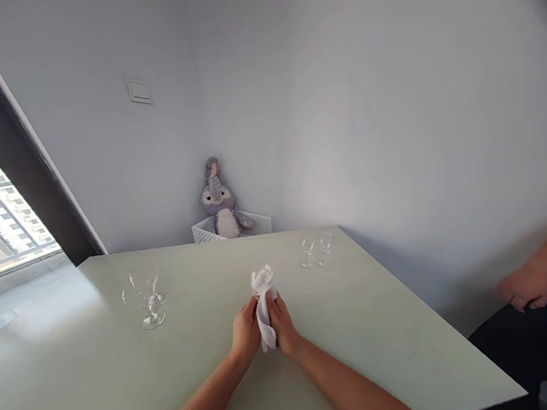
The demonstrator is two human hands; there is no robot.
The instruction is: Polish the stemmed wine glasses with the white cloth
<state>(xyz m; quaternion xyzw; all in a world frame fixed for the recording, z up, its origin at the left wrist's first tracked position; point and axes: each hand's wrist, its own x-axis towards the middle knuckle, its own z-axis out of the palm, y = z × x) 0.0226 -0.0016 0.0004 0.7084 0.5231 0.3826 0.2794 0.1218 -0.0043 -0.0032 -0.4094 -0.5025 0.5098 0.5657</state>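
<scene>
A white cloth [265, 313] is bunched over a clear glass [254, 278] above the middle of the table, and only a bit of the glass's rim shows beside the cloth. My left hand [245, 332] closes around the glass from the left, its fingertips partly hidden. Pressed against the other side, my right hand [281, 323] grips the cloth, with its fingers wrapped round it. The cloth's loose end hangs down between both hands. The stem and foot of this glass are hidden.
Several stemmed glasses, one a wine glass [153, 315], stand at the left of the pale green table [197, 388]. Two small stemmed glasses [307, 253] stand at the far right. Behind the table, a plush rabbit [226, 221] sits in a white basket [260, 224]. Another person's hand [528, 286] rests at the right.
</scene>
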